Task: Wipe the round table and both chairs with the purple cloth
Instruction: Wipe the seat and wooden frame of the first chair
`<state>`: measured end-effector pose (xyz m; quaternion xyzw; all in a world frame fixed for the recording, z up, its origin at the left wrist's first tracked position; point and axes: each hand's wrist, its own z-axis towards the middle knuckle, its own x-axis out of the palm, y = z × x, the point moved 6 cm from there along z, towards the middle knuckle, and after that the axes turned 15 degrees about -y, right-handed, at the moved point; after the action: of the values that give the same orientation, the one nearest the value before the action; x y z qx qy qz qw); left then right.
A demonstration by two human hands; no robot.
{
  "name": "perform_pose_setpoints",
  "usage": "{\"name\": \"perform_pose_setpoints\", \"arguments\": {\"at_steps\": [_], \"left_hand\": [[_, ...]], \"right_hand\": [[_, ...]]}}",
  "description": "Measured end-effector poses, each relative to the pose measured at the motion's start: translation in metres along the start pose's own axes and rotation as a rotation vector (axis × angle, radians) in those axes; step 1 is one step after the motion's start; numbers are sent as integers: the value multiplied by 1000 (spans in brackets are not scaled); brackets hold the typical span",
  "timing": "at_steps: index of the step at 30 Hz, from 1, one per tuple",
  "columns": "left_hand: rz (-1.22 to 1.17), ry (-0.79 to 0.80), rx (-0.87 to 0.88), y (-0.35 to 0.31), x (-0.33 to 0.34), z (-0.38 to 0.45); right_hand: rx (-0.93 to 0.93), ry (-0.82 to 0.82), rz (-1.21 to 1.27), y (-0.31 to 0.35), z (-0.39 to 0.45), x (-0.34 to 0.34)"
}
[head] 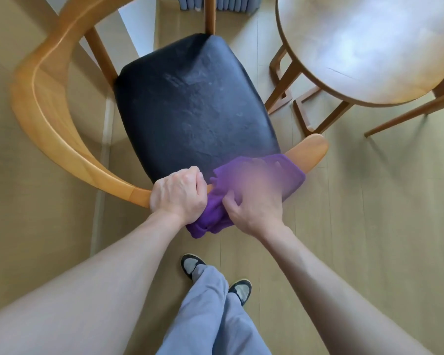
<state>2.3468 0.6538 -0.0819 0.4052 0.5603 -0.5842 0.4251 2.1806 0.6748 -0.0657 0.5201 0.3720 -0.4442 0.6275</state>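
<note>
Wooden floor below — left hand grips chair rail; beside it, blurred right hand seemingly presses purple cloth — rail-wiping; next, sweep outward.

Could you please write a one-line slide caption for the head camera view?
Left hand grips the chair's wooden armrest while right hand rubs the purple cloth along it.

chair: fills the centre, black seat, curved wooden back rail running from 10 o'clock round to 4 o'clock
left hand: grips the rail at 6 o'clock of the seat
right hand: blurred, on the purple cloth over the rail, just beside the left hand
round table: at 2 o'clock
</note>
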Motion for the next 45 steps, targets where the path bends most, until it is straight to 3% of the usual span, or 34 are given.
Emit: {"name": "perform_pose_setpoints", "arguments": {"at_steps": [7, 13, 16, 19, 22, 25, 28, 30, 33, 38, 42, 45], "left_hand": [[-52, -87, 6, 3, 3, -1], [-55, -61, 46, 2, 7, -1], [-125, 30, 103, 1, 5, -3], [-244, 222, 164, 19, -2, 0], [4, 321, 350, 78, -24, 18], [372, 210, 639, 131, -52, 51], [405, 225, 735, 140, -54, 60], [374, 207, 739, 135, -51, 59], [327, 139, 743, 137, -55, 58], [265, 36, 757, 137, -58, 57], [228, -29, 844, 136, -63, 56], [219, 2, 869, 134, -67, 53]], "right_hand": [[-90, -40, -37, -70, 49, -21], [277, -229, 35, -61, 36, -13], [389, -269, 70, -29, 14, -5], [417, -229, 35, 14, -8, 10], [461, -143, -63, 76, -25, 29], [502, -94, -80, 146, -28, 53], [432, -89, -92, 181, -21, 66], [270, -81, -120, 175, -16, 64], [40, 40, -131, 146, -18, 56], [-15, 67, -183, 83, -5, 30], [208, 78, -214, 62, 14, 30], [486, -83, -195, 80, 6, 32]]}}
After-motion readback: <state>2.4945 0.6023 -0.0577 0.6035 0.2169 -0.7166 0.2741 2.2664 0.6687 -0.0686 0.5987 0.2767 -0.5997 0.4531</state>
